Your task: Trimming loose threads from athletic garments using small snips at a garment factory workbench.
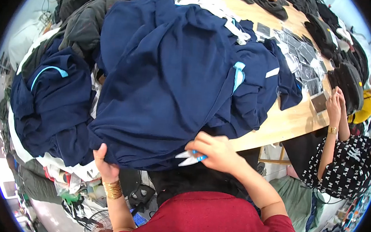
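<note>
A large navy blue garment (166,76) lies spread over the near part of the table, its lower edge hanging toward me. My left hand (106,164) grips the left end of that edge, thumb on top and the other fingers hidden beneath the cloth. In my right hand (217,153) is a pair of small thread snips (186,158) with a blue and white handle. Their pale blades are spread apart and point left, beside the hem. A light blue strip (238,76) shows on the garment's right side.
More navy garments (52,103) are heaped at the left, with dark grey clothing (86,29) behind. White straps (205,4) lie at the back. Clear packets (301,55) cover the wooden table's (260,136) right side. A co-worker's hands (335,106) are at the far right. A fan (100,223) stands below left.
</note>
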`<state>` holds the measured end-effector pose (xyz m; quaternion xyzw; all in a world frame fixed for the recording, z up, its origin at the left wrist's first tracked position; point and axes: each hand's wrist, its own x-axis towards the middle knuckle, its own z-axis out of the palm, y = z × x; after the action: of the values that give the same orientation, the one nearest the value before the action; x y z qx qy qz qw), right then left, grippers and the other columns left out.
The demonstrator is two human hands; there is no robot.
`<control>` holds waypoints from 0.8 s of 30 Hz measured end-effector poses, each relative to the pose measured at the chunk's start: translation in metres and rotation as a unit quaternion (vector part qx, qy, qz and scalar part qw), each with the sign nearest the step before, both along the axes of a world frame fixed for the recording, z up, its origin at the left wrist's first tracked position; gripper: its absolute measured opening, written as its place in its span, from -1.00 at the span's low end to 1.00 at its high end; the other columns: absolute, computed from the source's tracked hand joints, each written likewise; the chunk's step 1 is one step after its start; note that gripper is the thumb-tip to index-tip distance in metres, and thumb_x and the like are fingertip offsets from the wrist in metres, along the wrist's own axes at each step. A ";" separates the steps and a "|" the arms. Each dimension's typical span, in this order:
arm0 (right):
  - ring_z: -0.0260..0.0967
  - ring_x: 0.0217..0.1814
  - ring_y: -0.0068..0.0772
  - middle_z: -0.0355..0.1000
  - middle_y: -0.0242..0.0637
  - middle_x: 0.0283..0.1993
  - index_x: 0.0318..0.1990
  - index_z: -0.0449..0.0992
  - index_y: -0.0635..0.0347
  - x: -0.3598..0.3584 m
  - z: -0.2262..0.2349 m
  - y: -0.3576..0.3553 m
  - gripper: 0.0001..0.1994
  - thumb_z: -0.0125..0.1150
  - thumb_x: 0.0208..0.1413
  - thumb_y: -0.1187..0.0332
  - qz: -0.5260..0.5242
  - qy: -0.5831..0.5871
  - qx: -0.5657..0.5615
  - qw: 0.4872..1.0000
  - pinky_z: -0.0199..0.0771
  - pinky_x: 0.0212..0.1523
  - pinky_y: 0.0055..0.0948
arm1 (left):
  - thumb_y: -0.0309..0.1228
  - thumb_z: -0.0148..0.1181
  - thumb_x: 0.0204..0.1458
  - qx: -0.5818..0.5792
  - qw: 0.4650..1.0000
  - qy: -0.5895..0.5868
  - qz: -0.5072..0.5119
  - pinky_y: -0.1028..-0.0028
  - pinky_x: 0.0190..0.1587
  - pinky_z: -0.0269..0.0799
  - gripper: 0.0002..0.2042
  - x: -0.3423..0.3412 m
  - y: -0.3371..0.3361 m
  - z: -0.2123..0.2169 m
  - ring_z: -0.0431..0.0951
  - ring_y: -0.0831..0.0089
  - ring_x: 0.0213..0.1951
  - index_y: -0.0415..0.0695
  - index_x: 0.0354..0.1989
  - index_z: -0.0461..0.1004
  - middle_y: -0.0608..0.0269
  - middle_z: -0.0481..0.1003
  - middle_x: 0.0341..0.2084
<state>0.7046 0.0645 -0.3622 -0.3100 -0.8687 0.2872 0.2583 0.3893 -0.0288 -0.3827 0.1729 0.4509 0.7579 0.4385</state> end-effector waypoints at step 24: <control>-0.09 -0.75 -0.78 0.10 -0.60 -0.69 -0.21 0.40 0.20 0.188 -0.054 0.065 -0.80 0.01 -0.04 0.45 -0.335 0.380 -0.343 0.791 -0.15 -0.72 -0.69 | -0.49 0.20 -0.08 -0.167 0.967 0.149 -0.122 0.41 0.10 0.27 -0.55 -0.006 -0.017 0.006 0.43 0.35 -0.01 -0.29 0.04 0.34 0.18 0.44 -0.05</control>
<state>0.8925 0.1296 -0.4165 -0.5160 -0.3862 0.5563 0.5245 0.3837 -0.0457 -0.3772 0.2617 0.6068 0.5782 0.4786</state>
